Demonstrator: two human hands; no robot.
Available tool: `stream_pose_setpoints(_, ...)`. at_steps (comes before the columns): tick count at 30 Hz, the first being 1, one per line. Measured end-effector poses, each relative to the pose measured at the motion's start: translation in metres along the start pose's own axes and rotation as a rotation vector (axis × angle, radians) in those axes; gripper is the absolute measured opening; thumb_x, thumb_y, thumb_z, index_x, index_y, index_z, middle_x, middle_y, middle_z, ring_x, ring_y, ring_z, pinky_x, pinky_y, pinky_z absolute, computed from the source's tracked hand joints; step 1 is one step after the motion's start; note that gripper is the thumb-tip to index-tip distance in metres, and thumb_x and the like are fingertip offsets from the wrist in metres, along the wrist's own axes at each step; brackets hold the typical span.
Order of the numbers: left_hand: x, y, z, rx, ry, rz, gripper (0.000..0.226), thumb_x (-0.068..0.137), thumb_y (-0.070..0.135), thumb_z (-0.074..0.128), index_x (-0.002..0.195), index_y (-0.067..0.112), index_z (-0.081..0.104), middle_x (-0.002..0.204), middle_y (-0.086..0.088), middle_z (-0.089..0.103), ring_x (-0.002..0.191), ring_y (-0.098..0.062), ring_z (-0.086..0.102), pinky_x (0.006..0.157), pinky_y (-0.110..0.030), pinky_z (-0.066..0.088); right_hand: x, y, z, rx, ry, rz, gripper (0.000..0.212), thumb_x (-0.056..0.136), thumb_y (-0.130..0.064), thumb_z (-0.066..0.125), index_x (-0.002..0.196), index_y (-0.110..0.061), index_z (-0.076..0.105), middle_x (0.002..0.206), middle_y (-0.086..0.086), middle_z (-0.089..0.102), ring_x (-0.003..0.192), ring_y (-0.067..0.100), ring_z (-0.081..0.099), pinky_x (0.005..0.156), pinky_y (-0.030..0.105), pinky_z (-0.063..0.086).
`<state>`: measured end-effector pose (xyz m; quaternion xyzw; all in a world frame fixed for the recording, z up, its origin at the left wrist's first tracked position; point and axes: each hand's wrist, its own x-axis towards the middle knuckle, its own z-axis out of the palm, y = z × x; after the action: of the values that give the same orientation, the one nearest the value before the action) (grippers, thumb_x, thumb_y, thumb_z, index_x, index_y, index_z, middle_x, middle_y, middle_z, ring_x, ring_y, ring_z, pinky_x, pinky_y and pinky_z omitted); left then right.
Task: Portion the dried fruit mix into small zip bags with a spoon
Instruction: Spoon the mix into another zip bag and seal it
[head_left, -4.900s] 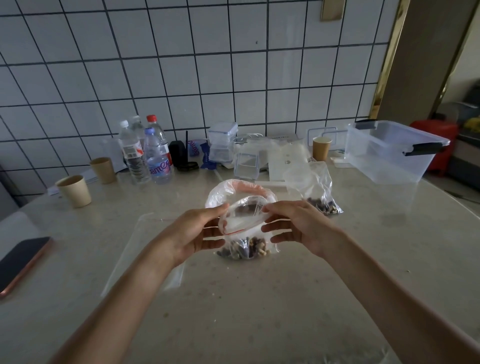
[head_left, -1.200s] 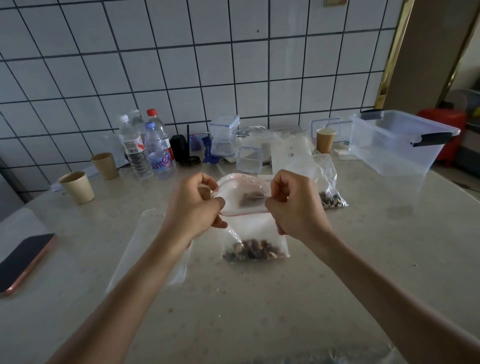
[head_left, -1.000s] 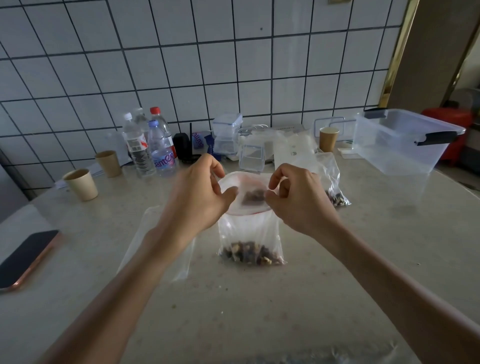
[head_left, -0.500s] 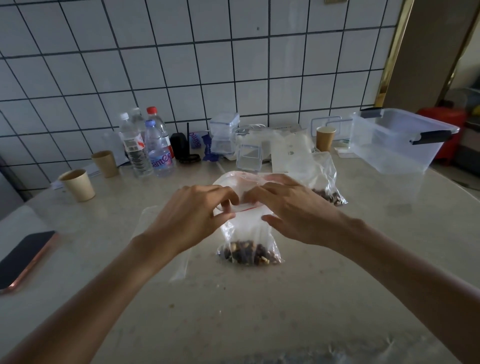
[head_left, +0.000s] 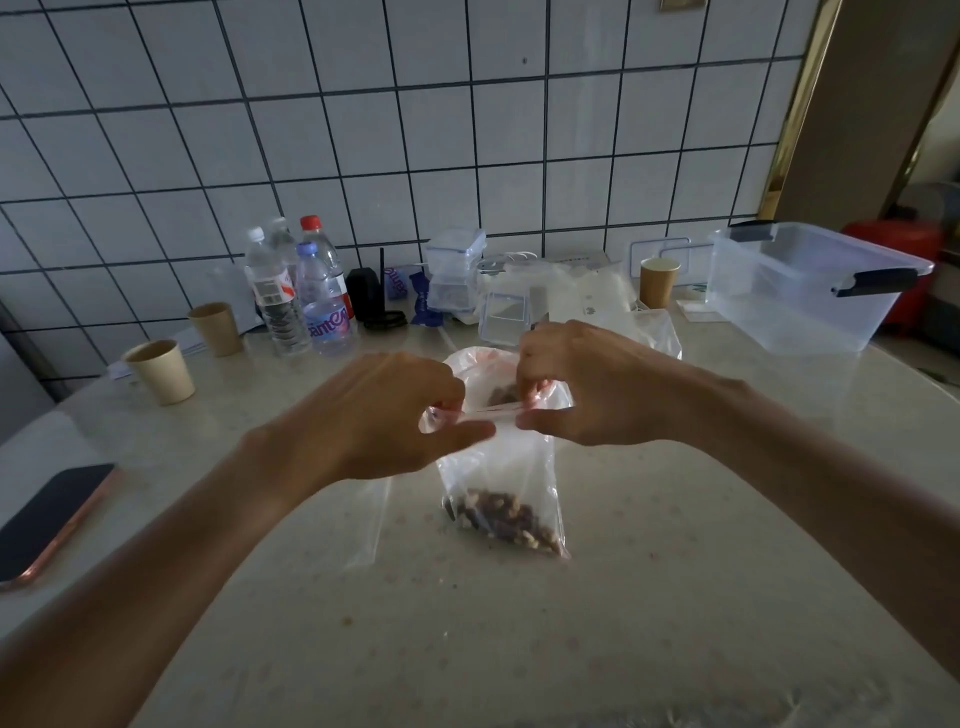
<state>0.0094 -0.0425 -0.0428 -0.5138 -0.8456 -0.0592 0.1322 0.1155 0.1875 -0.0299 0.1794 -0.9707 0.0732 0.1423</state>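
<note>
A small clear zip bag (head_left: 498, 467) hangs above the table's middle, with dried fruit mix (head_left: 503, 519) gathered in its bottom. My left hand (head_left: 374, 421) pinches the left end of its red zip strip. My right hand (head_left: 587, 384) pinches the right end, and the strip is stretched taut between them. Behind it a larger open bag (head_left: 478, 364) with a pinkish rim holds more mix. Another clear bag (head_left: 660, 338) lies behind my right hand, mostly hidden. No spoon is in sight.
An empty clear bag (head_left: 363, 525) lies flat under my left wrist. A phone (head_left: 49, 519) rests at the left edge. Paper cups (head_left: 158, 371), water bottles (head_left: 301, 291), small clear boxes (head_left: 454, 275) and a large plastic bin (head_left: 805, 286) line the tiled wall.
The bag's mouth, held wide open earlier, has been pulled flat. My hands dropped slightly and drew apart, stretching the zip strip into a line.
</note>
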Motion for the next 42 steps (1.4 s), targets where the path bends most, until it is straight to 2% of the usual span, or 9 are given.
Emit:
stream_pose_setpoints(4, 0.002, 0.010, 0.005, -0.070, 0.162, 0.088, 0.034, 0.086, 0.065, 0.072, 0.104, 0.036, 0.072, 0.090, 0.018, 0.072, 0.065, 0.003, 0.053, 0.061, -0.012, 0.035, 0.005, 0.000, -0.004, 0.154, -0.067, 0.065, 0.019, 0.094, -0.034, 0.075, 0.109, -0.022, 0.073, 0.096, -0.018, 0.063, 0.087, -0.001, 0.060, 0.073, 0.010, 0.041)
stream_pose_setpoints(8, 0.001, 0.016, 0.006, -0.129, 0.305, 0.075, 0.039, 0.092, 0.064, 0.058, 0.102, 0.032, 0.078, 0.090, 0.010, 0.078, 0.063, -0.008, 0.061, 0.057, -0.026, 0.048, 0.003, 0.002, -0.010, 0.246, -0.084, 0.093, 0.017, 0.100, -0.032, 0.068, 0.110, -0.020, 0.074, 0.100, -0.013, 0.072, 0.091, 0.000, 0.062, 0.074, 0.010, 0.046)
stream_pose_setpoints(10, 0.002, 0.014, 0.002, -0.173, 0.246, 0.029, 0.050, 0.097, 0.071, 0.046, 0.100, 0.033, 0.079, 0.085, 0.012, 0.076, 0.064, -0.006, 0.064, 0.061, -0.033, 0.054, 0.001, 0.002, -0.016, 0.291, -0.098, 0.103, 0.016, 0.102, -0.030, 0.065, 0.108, -0.020, 0.076, 0.100, -0.012, 0.074, 0.093, 0.002, 0.063, 0.076, 0.010, 0.046)
stream_pose_setpoints(16, 0.004, 0.006, -0.009, -0.614, -0.062, -0.025, 0.063, 0.088, 0.087, 0.035, 0.085, 0.035, 0.070, 0.076, 0.015, 0.073, 0.046, -0.009, 0.067, 0.053, -0.009, 0.048, 0.004, -0.001, -0.027, 0.472, -0.170, 0.155, 0.036, 0.108, -0.030, 0.052, 0.079, -0.025, 0.073, 0.082, 0.003, 0.073, 0.078, 0.027, 0.065, 0.081, 0.044, 0.051)
stream_pose_setpoints(24, 0.009, -0.005, -0.012, -0.457, -0.095, -0.010, 0.065, 0.078, 0.094, 0.042, 0.083, 0.034, 0.064, 0.077, 0.020, 0.070, 0.048, -0.006, 0.068, 0.059, -0.036, 0.062, 0.007, -0.003, -0.032, 0.372, -0.162, 0.105, 0.026, 0.083, -0.026, 0.087, 0.080, -0.018, 0.063, 0.075, -0.011, 0.060, 0.074, 0.005, 0.056, 0.082, 0.031, 0.051)
stream_pose_setpoints(29, 0.011, -0.013, -0.012, -0.149, -0.055, 0.023, 0.069, 0.073, 0.094, 0.037, 0.098, 0.040, 0.070, 0.066, 0.028, 0.057, 0.065, 0.008, 0.062, 0.059, -0.020, 0.042, 0.007, -0.002, -0.043, 0.351, -0.212, 0.070, 0.026, 0.086, -0.016, 0.083, 0.081, -0.032, 0.064, 0.086, -0.015, 0.066, 0.088, 0.000, 0.061, 0.084, 0.009, 0.045)
stream_pose_setpoints(31, 0.014, -0.014, -0.012, -0.121, -0.009, 0.045, 0.079, 0.075, 0.095, 0.031, 0.108, 0.036, 0.072, 0.073, 0.033, 0.051, 0.066, 0.008, 0.058, 0.060, -0.018, 0.042, 0.008, -0.001, -0.047, 0.288, -0.212, 0.072, 0.022, 0.087, -0.018, 0.082, 0.082, -0.032, 0.065, 0.088, -0.014, 0.066, 0.089, 0.001, 0.061, 0.083, 0.014, 0.046)
stream_pose_setpoints(36, 0.014, -0.003, -0.022, -0.377, -0.020, 0.107, 0.045, 0.078, 0.082, 0.050, 0.085, 0.039, 0.063, 0.079, 0.020, 0.068, 0.054, -0.001, 0.068, 0.049, -0.016, 0.051, 0.010, 0.001, -0.049, 0.135, -0.213, 0.098, 0.015, 0.092, -0.030, 0.076, 0.105, -0.022, 0.076, 0.090, -0.017, 0.067, 0.090, -0.003, 0.059, 0.074, 0.007, 0.044)
stream_pose_setpoints(42, 0.018, 0.020, -0.031, -0.603, -0.039, 0.125, 0.029, 0.072, 0.063, 0.071, 0.086, 0.041, 0.058, 0.092, 0.039, 0.066, 0.047, -0.009, 0.069, 0.044, -0.016, 0.050, 0.017, -0.013, -0.045, 0.231, -0.275, 0.039, 0.020, 0.094, -0.026, 0.075, 0.114, -0.021, 0.077, 0.107, -0.015, 0.075, 0.101, -0.004, 0.067, 0.095, 0.011, 0.048)
